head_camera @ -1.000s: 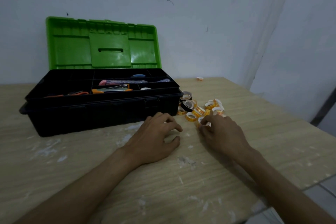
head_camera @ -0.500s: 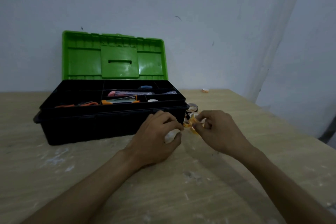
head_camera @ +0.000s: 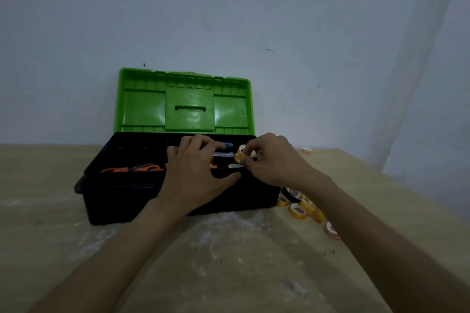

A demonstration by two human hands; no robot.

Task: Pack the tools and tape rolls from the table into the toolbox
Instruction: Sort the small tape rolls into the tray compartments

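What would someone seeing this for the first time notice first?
The bright green lid stands upright at the back of the black toolbox on the table. Over the box's right end the right hand pinches a yellow tape roll, with the left hand spread beside it over the box. More tape rolls lie heaped on the table just right of the box.

Black toolbox [head_camera: 122, 201] open, yellow tape rolls [head_camera: 297, 211] just beside

Toolbox [head_camera: 178, 201] 1; scissors [head_camera: 132, 168] 1; tape rolls [head_camera: 297, 211] roughly 8, one black.
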